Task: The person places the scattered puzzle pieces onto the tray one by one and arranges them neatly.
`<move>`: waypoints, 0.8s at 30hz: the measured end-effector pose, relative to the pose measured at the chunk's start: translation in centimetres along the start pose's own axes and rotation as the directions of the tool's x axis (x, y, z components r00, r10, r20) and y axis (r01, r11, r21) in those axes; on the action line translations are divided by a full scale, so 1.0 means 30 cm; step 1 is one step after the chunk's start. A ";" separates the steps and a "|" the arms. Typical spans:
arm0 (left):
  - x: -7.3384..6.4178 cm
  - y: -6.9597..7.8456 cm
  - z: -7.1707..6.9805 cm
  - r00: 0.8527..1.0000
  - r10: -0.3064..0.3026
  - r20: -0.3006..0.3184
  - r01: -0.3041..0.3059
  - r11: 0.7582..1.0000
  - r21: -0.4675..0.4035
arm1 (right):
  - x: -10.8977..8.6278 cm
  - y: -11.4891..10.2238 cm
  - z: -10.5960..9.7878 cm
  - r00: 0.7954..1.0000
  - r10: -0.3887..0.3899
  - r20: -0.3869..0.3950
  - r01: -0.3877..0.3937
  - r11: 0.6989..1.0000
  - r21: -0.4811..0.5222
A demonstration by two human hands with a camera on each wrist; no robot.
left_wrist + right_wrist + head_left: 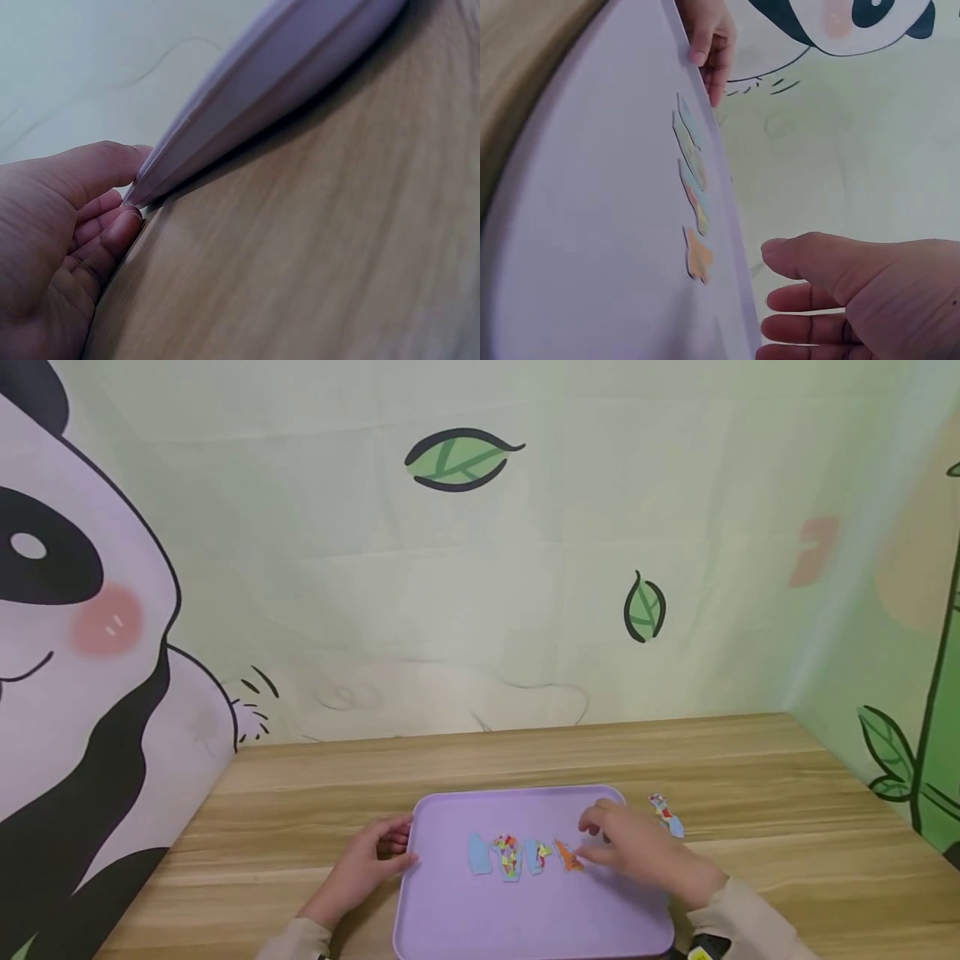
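A row of small, irregularly cut pieces like parts of a picture lies on the purple tray (465, 922): a plain blue piece (479, 854), a multicoloured piece (508, 860), a blue piece with a colourful patch (536, 857) and an orange piece (568, 858). At the tray's left rim, my left hand (369, 853) grips the edge, thumb on top and fingers below in the left wrist view. My right hand (637, 847) hovers over the tray's right side, nearest the orange piece. In the right wrist view its thumb and fingers are apart, with nothing between them.
Another colourful piece (666, 816) lies on the wooden table (360, 768) beyond the tray's right rim. A pale green wall (525, 568) with painted leaves rises behind the table, and a painted panda (112, 693) fills the left side.
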State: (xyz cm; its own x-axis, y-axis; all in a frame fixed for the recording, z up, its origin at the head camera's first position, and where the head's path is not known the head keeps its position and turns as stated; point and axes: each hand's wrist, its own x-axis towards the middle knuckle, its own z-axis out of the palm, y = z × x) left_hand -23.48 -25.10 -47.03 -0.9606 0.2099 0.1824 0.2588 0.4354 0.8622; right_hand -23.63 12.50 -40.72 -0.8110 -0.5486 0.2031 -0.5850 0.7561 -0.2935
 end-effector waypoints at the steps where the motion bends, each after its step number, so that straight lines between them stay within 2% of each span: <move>1: 0.000 0.001 0.000 1.000 0.001 0.000 -0.001 1.000 -0.001 | -0.003 0.007 -0.006 1.000 0.007 0.002 -0.007 1.000 0.015; 12: 0.001 0.007 0.000 1.000 -0.006 -0.002 0.006 1.000 -0.006 | -0.035 0.097 -0.067 0.999 -0.027 -0.034 0.030 0.995 0.092; 18: 0.001 0.011 0.000 1.000 -0.007 -0.003 0.007 1.000 -0.010 | -0.054 0.152 -0.090 0.994 -0.062 -0.086 0.072 0.992 0.108; 24: 0.003 0.003 0.001 1.000 -0.008 -0.005 0.008 1.000 -0.001 | -0.065 0.206 -0.112 0.996 -0.006 -0.084 0.013 0.996 0.086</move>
State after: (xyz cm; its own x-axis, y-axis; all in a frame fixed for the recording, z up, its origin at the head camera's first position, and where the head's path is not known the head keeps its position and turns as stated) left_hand -23.53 -25.01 -46.95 -0.9630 0.2020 0.1782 0.2514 0.4360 0.8641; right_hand -25.67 19.44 -39.80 -0.8053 -0.5213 0.2824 -0.5928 0.7152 -0.3702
